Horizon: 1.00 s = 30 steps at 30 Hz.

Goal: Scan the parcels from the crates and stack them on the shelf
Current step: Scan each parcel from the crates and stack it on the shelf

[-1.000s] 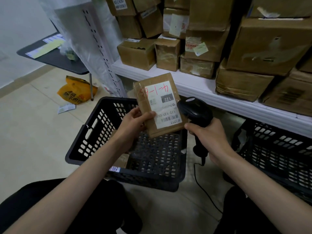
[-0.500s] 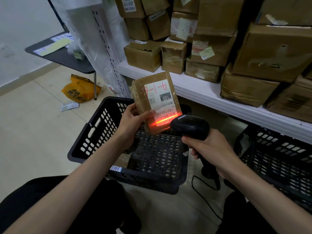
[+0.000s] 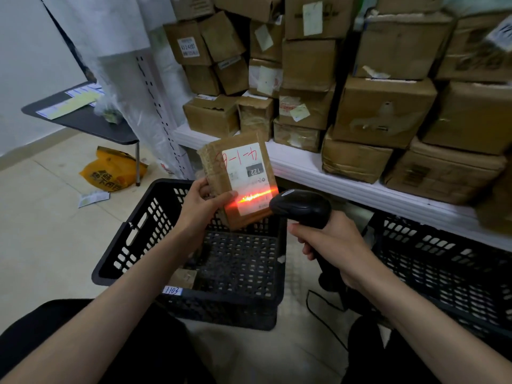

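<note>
From my seat at the feed, I read the job as well underway. The white shelf (image 3: 346,176) already carries a dense stack of cardboard boxes (image 3: 385,112), several layers high, though I cannot tell which of them came out of these crates. The black crate (image 3: 130,239) directly below my hands looks nearly emptied: I make out only one small cardboard piece (image 3: 182,278) low in its near corner, and the rest of its floor shows bare mesh. A second black crate (image 3: 443,267) sits to the right under the shelf edge; its contents are hidden from me.

The step in hand is the scan itself. My left hand (image 3: 202,209) grips the brown parcel (image 3: 238,181) by its lower left edge, thumb curled across the front, holding it in the air above the crate and just in front of the shelf lip. My right hand (image 3: 332,245) is wrapped around the handle of the black barcode scanner (image 3: 300,207), whose nose sits just beside the parcel's lower right corner. A red scan line (image 3: 255,196) falls across the lower part of the white label (image 3: 245,176).

The parcel stands nearly upright, its long axis running top to bottom with a slight lean to the left. Its labelled face points toward me, and the print reads upside down.

What is left, I judge: shelve this one, then clear whatever remains.
</note>
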Each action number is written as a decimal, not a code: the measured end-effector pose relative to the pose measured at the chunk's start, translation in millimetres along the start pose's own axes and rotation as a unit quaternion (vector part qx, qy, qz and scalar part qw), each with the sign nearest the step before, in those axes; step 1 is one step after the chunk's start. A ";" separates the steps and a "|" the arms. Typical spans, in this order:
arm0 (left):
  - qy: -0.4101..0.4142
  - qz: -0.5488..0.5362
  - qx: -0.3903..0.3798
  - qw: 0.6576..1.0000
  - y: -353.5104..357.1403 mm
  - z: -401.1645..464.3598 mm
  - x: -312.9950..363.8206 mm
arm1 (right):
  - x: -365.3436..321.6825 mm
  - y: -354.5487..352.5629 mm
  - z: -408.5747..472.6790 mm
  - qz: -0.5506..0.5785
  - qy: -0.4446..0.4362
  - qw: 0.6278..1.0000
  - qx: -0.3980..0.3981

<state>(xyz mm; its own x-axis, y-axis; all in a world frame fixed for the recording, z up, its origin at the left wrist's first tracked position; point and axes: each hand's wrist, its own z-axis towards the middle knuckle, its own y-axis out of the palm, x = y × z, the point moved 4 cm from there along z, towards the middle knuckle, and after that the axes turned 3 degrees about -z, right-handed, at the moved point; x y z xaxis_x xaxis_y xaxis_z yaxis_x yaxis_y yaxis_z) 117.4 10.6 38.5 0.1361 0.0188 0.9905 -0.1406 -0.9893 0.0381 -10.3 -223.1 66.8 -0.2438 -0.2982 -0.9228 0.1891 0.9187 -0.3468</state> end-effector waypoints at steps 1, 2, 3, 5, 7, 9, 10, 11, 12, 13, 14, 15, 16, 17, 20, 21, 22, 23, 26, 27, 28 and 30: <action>0.002 0.001 -0.004 1.000 2.6 -4.7 4.7 | -0.5 -5.7 -3.3 0.014 0.000 1.000 0.008; 0.005 -0.003 -0.007 1.000 5.3 -9.6 9.1 | -1.3 -11.2 -7.7 0.033 -0.001 0.999 0.013; 0.010 -0.011 -0.008 1.000 8.7 -13.9 13.9 | -2.7 -17.1 -12.5 0.052 -0.005 0.999 0.016; 0.020 -0.028 -0.010 0.999 17.3 -25.3 25.3 | -8.1 -28.1 -23.7 0.090 -0.020 0.996 0.015; 0.036 -0.038 -0.026 0.998 30.4 -37.8 38.8 | -15.3 -41.3 -34.5 0.116 -0.049 0.992 0.027; 0.054 -0.042 -0.039 0.997 46.0 -52.4 57.4 | -22.9 -54.3 -44.1 0.145 -0.082 0.984 0.053; 0.064 -0.042 -0.046 0.996 54.9 -59.6 68.1 | -27.8 -60.6 -49.7 0.165 -0.097 0.979 0.065; 0.072 -0.041 -0.056 0.995 64.3 -66.5 78.7 | -32.7 -66.9 -54.8 0.177 -0.111 0.975 0.080; 0.077 -0.041 -0.068 0.994 74.3 -71.7 88.1 | -37.8 -73.9 -59.6 0.180 -0.125 0.970 0.101; 0.080 -0.047 -0.079 0.993 85.9 -77.7 97.9 | -42.3 -81.3 -64.3 0.181 -0.137 0.966 0.121; 0.083 -0.054 -0.086 0.991 97.0 -83.0 106.3 | -46.3 -89.1 -69.5 0.191 -0.145 0.961 0.138; 0.090 -0.057 -0.087 0.990 108.4 -87.7 114.0 | -50.4 -97.5 -75.0 0.208 -0.151 0.954 0.156; 0.102 -0.052 -0.088 0.990 120.0 -91.3 121.1 | -52.9 -106.6 -79.8 0.222 -0.156 0.947 0.173; 0.119 -0.043 -0.093 0.988 132.0 -96.9 129.0 | -54.6 -115.5 -84.4 0.232 -0.157 0.941 0.190; 0.184 0.031 -0.132 0.973 173.2 -102.7 153.1 | -59.4 -146.7 -95.0 0.246 -0.152 0.922 0.256; 0.211 0.078 -0.145 0.964 187.7 -99.8 162.7 | -62.4 -159.7 -95.5 0.251 -0.149 0.915 0.280; 0.240 0.125 -0.157 0.950 201.8 -94.9 173.8 | -67.6 -174.0 -94.4 0.258 -0.146 0.907 0.300; 0.259 0.161 -0.169 0.937 216.3 -88.9 185.2 | -74.2 -189.1 -91.6 0.263 -0.144 0.900 0.317; 0.292 0.196 -0.183 0.918 259.1 -72.8 222.0 | -102.4 -236.0 -77.0 0.265 -0.139 0.889 0.346; 0.301 0.191 -0.178 0.917 272.7 -69.9 235.2 | -112.1 -250.1 -69.9 0.262 -0.136 0.889 0.349; 0.302 0.187 -0.172 0.919 285.1 -65.1 246.2 | -120.7 -262.7 -61.8 0.262 -0.132 0.889 0.351; 0.305 0.189 -0.166 0.918 309.2 -54.7 261.9 | -133.4 -282.5 -44.8 0.277 -0.124 0.886 0.351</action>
<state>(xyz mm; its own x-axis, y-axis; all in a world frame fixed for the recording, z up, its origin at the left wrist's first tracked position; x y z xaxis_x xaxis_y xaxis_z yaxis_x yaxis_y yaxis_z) 55.9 -282.6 316.9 -0.5452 -0.1385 0.8268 -0.3701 -0.8452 -0.3856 -73.8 -431.3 295.4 0.2714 0.0201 -0.9622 0.7799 0.5812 0.2321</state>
